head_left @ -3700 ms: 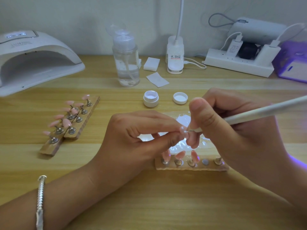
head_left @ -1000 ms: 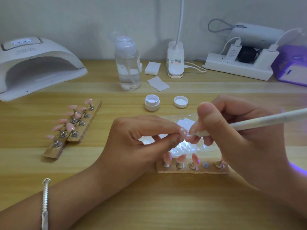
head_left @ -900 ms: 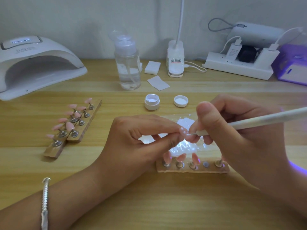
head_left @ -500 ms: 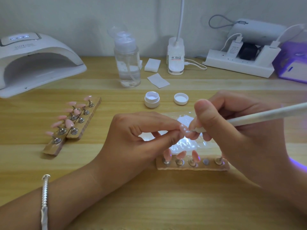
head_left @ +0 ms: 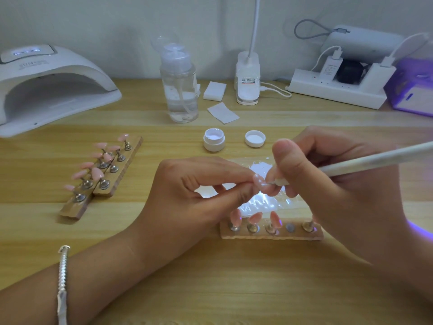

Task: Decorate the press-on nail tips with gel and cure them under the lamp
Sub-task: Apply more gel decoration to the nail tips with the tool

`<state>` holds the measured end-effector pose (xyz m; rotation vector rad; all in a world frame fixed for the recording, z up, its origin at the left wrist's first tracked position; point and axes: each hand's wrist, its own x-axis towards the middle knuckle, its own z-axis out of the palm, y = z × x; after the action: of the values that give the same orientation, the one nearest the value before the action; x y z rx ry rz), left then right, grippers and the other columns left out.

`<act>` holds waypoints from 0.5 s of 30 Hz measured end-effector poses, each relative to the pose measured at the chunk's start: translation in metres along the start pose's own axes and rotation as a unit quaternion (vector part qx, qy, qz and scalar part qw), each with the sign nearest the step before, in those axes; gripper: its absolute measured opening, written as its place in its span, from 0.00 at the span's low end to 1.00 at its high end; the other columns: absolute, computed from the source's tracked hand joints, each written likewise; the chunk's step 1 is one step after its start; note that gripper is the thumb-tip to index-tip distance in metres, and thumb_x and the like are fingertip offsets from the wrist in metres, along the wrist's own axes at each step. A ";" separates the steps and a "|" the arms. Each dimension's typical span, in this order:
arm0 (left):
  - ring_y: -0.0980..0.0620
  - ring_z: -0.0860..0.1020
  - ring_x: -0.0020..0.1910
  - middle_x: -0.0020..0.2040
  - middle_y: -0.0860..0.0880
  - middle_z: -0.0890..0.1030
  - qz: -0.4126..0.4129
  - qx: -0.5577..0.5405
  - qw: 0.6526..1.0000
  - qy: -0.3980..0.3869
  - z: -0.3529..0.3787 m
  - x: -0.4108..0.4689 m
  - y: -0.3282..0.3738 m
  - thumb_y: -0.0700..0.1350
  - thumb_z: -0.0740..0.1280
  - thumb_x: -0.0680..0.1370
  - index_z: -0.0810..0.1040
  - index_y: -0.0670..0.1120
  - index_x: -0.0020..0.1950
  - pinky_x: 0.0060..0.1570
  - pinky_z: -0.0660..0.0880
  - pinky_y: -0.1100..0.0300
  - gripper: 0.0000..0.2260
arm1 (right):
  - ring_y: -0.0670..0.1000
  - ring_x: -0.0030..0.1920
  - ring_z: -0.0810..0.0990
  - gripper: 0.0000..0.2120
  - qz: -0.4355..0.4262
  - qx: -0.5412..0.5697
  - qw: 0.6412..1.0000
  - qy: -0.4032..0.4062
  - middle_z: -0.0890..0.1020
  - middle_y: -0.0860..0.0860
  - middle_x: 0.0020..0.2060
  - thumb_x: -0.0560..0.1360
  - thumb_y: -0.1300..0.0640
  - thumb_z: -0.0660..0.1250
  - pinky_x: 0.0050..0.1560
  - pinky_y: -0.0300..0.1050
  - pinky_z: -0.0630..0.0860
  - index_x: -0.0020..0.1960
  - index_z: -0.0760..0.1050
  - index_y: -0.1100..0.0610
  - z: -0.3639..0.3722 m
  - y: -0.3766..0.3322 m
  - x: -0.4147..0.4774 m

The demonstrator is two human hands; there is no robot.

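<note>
The left hand pinches a single pink nail tip between thumb and forefinger, held in the air just above and behind the near holder. The right hand grips a white tool like a pen, its thin metal point touching the tip's face.

Both grips match those of half a second ago. The tip now shows more of its face, with pale raised dots, and the tool's point, then behind the thumb, is in plain sight. Nothing on the table has shifted.

The near holder carries three pink tips, then a bare stud. The right hand hides whatever sits on its fifth peg. A crinkled clear sheet lies just behind the holder, largely covered by both hands and washed out by glare. The tool's far end runs out of frame.

Farther behind the holder stand an open gel pot and its lid. Well to the holder's left lie two more holders, side by side and full of pink tips. Far behind and left sits the curing lamp, cut off at the edge. At the back stand a pump bottle, white wipes, a desk-lamp base and a power strip. A bracelet circles the left forearm.
</note>
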<state>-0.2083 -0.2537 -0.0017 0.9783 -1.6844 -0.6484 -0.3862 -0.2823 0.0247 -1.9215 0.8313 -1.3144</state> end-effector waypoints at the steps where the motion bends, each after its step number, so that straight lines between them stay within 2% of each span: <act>1: 0.49 0.82 0.31 0.43 0.54 0.87 0.000 -0.001 1.000 0.000 0.000 0.000 0.000 0.36 0.74 0.74 0.87 0.41 0.46 0.36 0.76 0.65 0.04 | 0.52 0.25 0.76 0.15 0.000 0.000 1.000 0.000 0.81 0.54 0.28 0.76 0.53 0.66 0.26 0.48 0.71 0.34 0.77 0.59 0.000 0.000 0.000; 10: 0.49 0.83 0.32 0.44 0.55 0.87 -0.003 0.000 1.000 0.001 0.000 -0.001 0.000 0.35 0.74 0.74 0.87 0.41 0.46 0.37 0.76 0.65 0.04 | 0.54 0.26 0.78 0.15 0.005 0.006 1.000 -0.001 0.82 0.53 0.29 0.77 0.52 0.66 0.26 0.51 0.72 0.33 0.76 0.56 -0.001 0.000 0.000; 15: 0.48 0.83 0.32 0.44 0.53 0.87 -0.001 0.000 1.000 0.002 0.000 0.000 -0.001 0.36 0.74 0.74 0.87 0.41 0.46 0.37 0.76 0.64 0.03 | 0.52 0.26 0.78 0.15 -0.001 -0.001 1.000 -0.005 0.82 0.52 0.29 0.77 0.53 0.66 0.26 0.48 0.72 0.34 0.77 0.58 -0.001 0.001 0.000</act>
<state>-0.2082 -0.2545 -0.0028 0.9822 -1.6796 -0.6469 -0.3873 -0.2834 0.0240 -1.9291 0.8256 -1.3055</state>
